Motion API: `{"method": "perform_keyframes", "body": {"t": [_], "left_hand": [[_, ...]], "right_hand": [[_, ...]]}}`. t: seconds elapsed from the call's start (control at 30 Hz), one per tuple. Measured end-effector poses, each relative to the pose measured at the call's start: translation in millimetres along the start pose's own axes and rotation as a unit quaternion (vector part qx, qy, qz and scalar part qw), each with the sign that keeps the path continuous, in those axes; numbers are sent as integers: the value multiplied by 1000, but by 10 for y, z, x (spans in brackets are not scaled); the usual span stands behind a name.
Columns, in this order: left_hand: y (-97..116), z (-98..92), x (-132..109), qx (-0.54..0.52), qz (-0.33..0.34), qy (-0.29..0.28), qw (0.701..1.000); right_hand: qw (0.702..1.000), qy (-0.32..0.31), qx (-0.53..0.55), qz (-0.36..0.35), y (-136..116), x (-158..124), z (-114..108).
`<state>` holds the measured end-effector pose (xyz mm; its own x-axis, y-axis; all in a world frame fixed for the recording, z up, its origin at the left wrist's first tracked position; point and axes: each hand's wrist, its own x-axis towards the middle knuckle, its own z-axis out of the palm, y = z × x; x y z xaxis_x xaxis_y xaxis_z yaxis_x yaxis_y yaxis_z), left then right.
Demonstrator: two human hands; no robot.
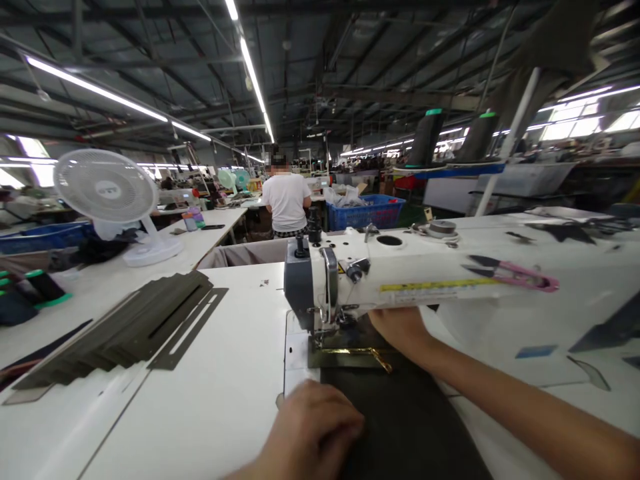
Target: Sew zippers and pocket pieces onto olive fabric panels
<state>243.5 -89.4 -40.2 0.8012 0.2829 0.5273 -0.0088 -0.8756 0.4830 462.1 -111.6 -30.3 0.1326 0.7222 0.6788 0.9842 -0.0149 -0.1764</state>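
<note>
A dark olive fabric piece [405, 417] lies under the head of a white sewing machine [430, 267]. A strip with a gold-toothed zipper [350, 351] lies on it by the presser foot, its gold pull hanging at the right end. My left hand [313, 427] is in front of the needle area, over the fabric's left edge. Its fingers are curled closed, and what they hold, if anything, is hidden. Reaching beneath the machine arm, my right hand [400, 328] is at the fabric behind the zipper; its fingers are out of sight.
Stacked olive fabric panels [130, 327] lie left, beside a slotted piece [193, 327]. A white fan [107, 193] stands behind them. Pink-handled thread snips [520, 272] rest on the machine arm. Thread cones [427, 139] stand above. A person [287, 200] and blue basket [367, 212] are ahead.
</note>
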Motion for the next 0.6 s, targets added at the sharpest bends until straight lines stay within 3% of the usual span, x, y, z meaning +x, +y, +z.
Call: {"method": "perform_keyframes", "body": {"t": [0.03, 0.13, 0.27, 0.4, 0.6], "left_hand": [[-44, -128, -27, 43, -38, 32, 998], [-259, -328, -43, 173, -89, 35, 980], [-509, -242, 19, 201, -69, -14, 977], [-584, -124, 29, 203, -39, 3, 978], [-611, -101, 25, 213, 4, 31, 977]], "right_hand": [[1000, -7, 1, -5, -59, -80, -34], [996, -52, 32, -67, -317, -341, -62], [989, -90, 76, -87, -603, -496, 112], [987, -115, 96, -60, -635, -448, 242], [983, -145, 81, -75, -621, -357, 181]]}}
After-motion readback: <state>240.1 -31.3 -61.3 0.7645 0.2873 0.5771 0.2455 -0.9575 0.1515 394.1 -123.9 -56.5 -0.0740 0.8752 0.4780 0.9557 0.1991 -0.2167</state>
